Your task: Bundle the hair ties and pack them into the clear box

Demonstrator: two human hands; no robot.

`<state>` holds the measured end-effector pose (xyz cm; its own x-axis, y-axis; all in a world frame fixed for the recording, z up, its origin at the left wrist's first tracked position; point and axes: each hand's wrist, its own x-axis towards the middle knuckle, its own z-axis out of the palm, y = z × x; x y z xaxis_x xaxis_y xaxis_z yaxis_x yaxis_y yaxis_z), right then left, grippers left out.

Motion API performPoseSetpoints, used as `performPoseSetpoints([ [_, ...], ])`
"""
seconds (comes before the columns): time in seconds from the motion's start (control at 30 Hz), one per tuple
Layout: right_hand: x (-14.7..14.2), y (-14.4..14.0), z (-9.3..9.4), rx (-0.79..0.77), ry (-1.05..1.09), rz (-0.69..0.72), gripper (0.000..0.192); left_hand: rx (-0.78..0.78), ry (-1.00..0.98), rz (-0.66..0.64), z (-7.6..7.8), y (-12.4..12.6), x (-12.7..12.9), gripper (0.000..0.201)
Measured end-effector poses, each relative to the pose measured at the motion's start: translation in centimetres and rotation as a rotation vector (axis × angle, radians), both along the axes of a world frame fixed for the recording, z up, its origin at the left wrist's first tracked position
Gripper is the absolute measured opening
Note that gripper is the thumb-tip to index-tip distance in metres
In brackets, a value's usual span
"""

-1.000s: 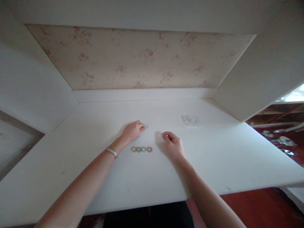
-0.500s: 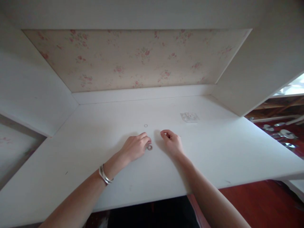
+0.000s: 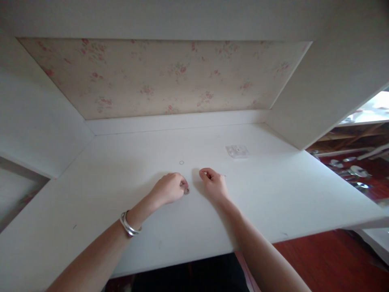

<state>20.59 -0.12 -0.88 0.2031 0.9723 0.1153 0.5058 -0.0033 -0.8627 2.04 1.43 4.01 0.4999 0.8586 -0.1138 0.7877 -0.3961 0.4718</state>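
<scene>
**Curled fingers at a little pinkish ring**

From where I stand, the left hand [image 3: 170, 188], its wrist wearing a silver metal bracelet [image 3: 125, 226], is bent over a small, round, pinkish-brown ring [image 3: 186, 192] on the smooth white table [image 3: 273, 194]. Its fingers are curled right at the ring's edge; I cannot tell whether they grip it. The right hand [image 3: 215, 185] rests nearby, fingertips drawn together; anything tiny between them escapes me. Beyond lies a thin, dark-outlined ring [image 3: 181, 164], and farther right a clear plastic packet [image 3: 238, 152]. The pinkish ring looks very light, perhaps springy, likely to skid if nudged; I'd pinch its outer rim from opposite sides.
</scene>
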Motion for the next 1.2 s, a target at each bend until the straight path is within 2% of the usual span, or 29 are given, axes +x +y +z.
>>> performPoseSetpoints([
  [0.17,0.0,0.0,-0.2,0.006,0.004,0.005,0.028,-0.023,0.031,0.019,-0.7,0.4,0.0,0.025],
  [0.43,0.1,0.1,-0.4,0.018,-0.006,0.011,0.028,0.015,0.064,0.022,-0.2,0.0,0.3,0.022],
  [0.6,0.1,0.1,-0.3,0.007,-0.006,0.005,0.028,0.022,0.068,0.012,-0.4,0.0,0.1,0.023],
  [0.73,0.1,0.1,-0.3,0.006,-0.007,0.006,0.031,0.051,0.047,0.053,-0.2,0.1,-0.7,0.021],
  [0.83,0.1,0.1,-0.5,0.009,-0.018,0.023,0.033,0.088,-0.013,0.127,0.1,0.3,-2.4,0.023],
  [0.93,0.2,0.1,-0.7,0.017,-0.019,0.026,0.033,0.064,-0.156,0.252,0.0,0.2,-5.2,0.029],
  [1.1,0.1,0.0,-0.7,0.011,-0.044,0.036,0.032,0.025,-0.388,0.599,-2.0,-0.9,-9.3,0.038],
  [1.2,0.0,-0.2,-0.7,0.005,-0.080,0.038,0.031,0.014,-0.472,0.685,-3.0,-1.3,-10.3,0.041],
])
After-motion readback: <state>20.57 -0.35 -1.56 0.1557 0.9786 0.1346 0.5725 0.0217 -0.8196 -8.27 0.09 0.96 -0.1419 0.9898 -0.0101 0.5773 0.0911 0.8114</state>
